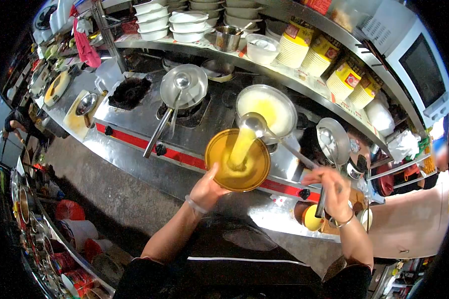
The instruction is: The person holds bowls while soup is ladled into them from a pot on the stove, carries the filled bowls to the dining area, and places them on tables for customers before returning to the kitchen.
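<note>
My left hand point(207, 190) grips a yellow-brown bowl point(212, 154) by its near rim, holding it over the stove's front edge. A metal ladle point(254, 122) is in my right hand point(333, 192), its fingers closed around the handle's end and slightly blurred. From the tilted ladle head, pale yellow liquid point(242, 147) streams into the bowl. Just behind stands a metal pan point(293, 119) full of foamy, yellowish-white liquid, partly hidden by the ladle. Close to my right hand, a dark pan handle point(322, 203) points down toward the counter's front.
Another saucepan point(200, 87) with a ladle in it sits on the left burner. A third pan point(341, 134) stands right. Stacked white dishes point(153, 22) and paper bowls point(294, 47) fill the shelf above, beside a microwave point(421, 70). A person point(22, 122) bends at far left.
</note>
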Motion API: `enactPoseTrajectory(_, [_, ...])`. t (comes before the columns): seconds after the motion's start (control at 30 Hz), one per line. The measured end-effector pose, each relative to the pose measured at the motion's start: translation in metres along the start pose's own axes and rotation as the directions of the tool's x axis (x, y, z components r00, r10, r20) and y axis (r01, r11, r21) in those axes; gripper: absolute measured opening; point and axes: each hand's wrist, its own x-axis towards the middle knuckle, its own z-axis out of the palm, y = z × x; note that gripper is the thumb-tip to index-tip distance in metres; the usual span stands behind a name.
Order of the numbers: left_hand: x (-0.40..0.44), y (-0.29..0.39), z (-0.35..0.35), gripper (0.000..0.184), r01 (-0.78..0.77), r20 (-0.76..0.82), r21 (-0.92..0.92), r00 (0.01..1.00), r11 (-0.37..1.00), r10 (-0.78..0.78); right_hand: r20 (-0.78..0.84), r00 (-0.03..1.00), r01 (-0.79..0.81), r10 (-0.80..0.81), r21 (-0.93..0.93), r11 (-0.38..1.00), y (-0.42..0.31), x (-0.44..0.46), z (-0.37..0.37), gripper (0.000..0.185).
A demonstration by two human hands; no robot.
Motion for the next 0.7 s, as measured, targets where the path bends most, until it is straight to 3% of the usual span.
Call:
enactPoseTrajectory(0.03, [0.0,0.0,-0.003,0.05,0.003,-0.013,0.004,1.0,1.0,-0.003,0.213,0.965,0.222,-0.155,-0.337,0.915,-0.002,0.005,-0.009,0.018])
enactPoseTrajectory(0.13, [-0.002,0.0,-0.001,0.049,-0.01,-0.017,0.007,1.0,1.0,0.01,0.367,0.906,0.417,-0.211,-0.691,0.59,0.007,0.018,-0.011,0.021])
enactPoseTrajectory(0.27, [-0.004,0.002,0.004,0.049,-0.036,-0.01,0.02,0.999,0.999,0.037,0.254,0.961,0.258,-0.109,-0.676,0.691,0.032,0.032,-0.013,0.02])
enactPoseTrajectory(0.33, [-0.005,0.002,0.004,0.049,-0.045,-0.002,0.03,0.999,0.999,0.045,0.03,0.993,-0.093,0.116,-0.417,0.904,0.033,0.039,-0.008,0.018])
enactPoseTrajectory(0.4, [-0.005,0.003,0.003,0.05,-0.037,0.009,0.077,0.999,0.996,0.037,-0.145,0.921,-0.367,0.361,-0.019,0.93,0.035,0.05,-0.006,0.023])
enactPoseTrajectory(0.43, [-0.006,0.004,0.001,0.052,-0.026,0.014,0.118,1.0,0.993,0.024,-0.192,0.888,-0.403,0.418,0.116,0.908,0.039,0.056,-0.01,0.032])
enactPoseTrajectory(0.53, [-0.006,0.002,0.0,0.051,-0.021,0.024,0.131,1.0,0.991,0.018,-0.29,0.816,-0.421,0.499,0.293,0.858,0.04,0.069,-0.024,0.034])
enactPoseTrajectory(0.7, [-0.008,0.004,0.012,0.05,-0.017,0.025,0.107,1.0,0.994,0.015,-0.314,0.816,-0.395,0.485,0.311,0.865,0.022,0.069,-0.034,0.031])
